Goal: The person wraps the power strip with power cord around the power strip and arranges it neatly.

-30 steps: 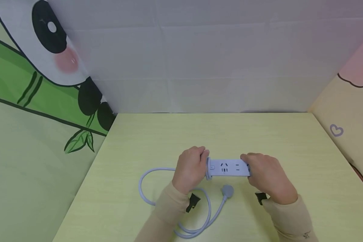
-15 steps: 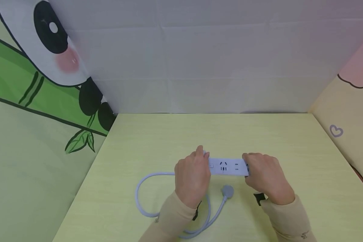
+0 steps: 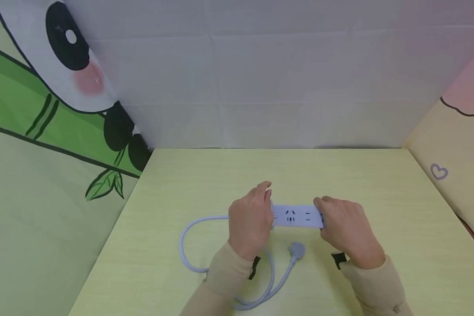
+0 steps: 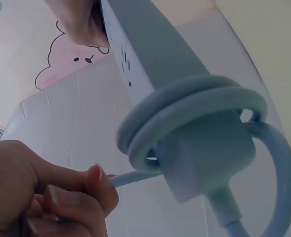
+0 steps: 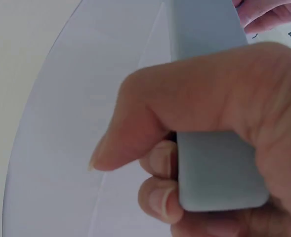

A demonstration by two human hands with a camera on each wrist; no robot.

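A white power strip [image 3: 298, 216] with several socket slots is held up above the table. My right hand [image 3: 345, 228] grips its right end, thumb and fingers wrapped round the body, as the right wrist view shows. Two loops of the strip's power cord [image 4: 189, 106] circle its left end. My left hand [image 3: 250, 224] is beside that end and pinches a length of the cord between thumb and fingers in the left wrist view. The rest of the cord curves across the table to a round plug [image 3: 297, 250] lying below the strip.
The pale wooden table [image 3: 174, 184] ends at a light grey back wall [image 3: 260, 79]. Printed panels stand at left and right, with a bamboo picture [image 3: 63, 105] on the left. Loose cord coils [image 3: 256, 303] lie near the left forearm.
My left hand has moved round the strip's left end, rising then shifting slightly, drawing the cord along. The loose cord on the table has shifted. My right hand stays nearly still.
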